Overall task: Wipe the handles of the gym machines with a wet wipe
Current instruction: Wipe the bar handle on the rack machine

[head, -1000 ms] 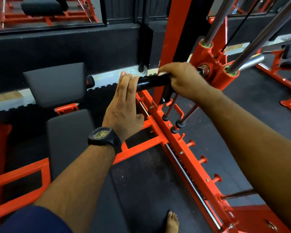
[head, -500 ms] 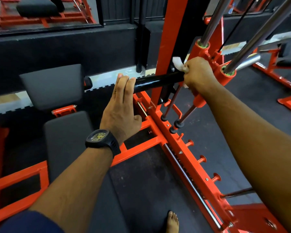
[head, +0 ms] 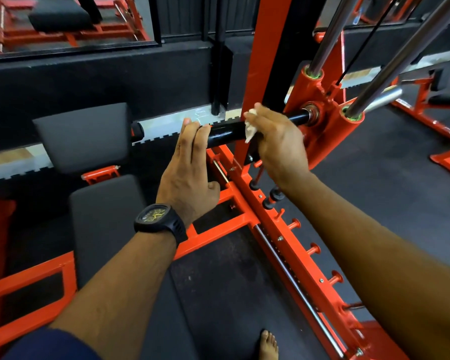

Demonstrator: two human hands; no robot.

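The right hand [head: 278,144] curls over the black handle [head: 225,133], pinching a crumpled wet wipe [head: 250,129] against it, while the left hand [head: 190,172] rests straight-fingered on the handle's outer end; the wipe looks limp and light, best kept bunched, and the rigid handle is probably slick once damp.

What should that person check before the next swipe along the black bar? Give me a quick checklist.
1. Wet wipe held in the right hand: ok, gripped at the fingers.
2. Wet wipe against the black handle: ok.
3. Left hand steadying the black handle: ok, straight fingers rest on it.
4. Path leftward along the black handle free: not ok, the left hand covers that stretch.
5. Wet wipe moist enough: cannot tell.
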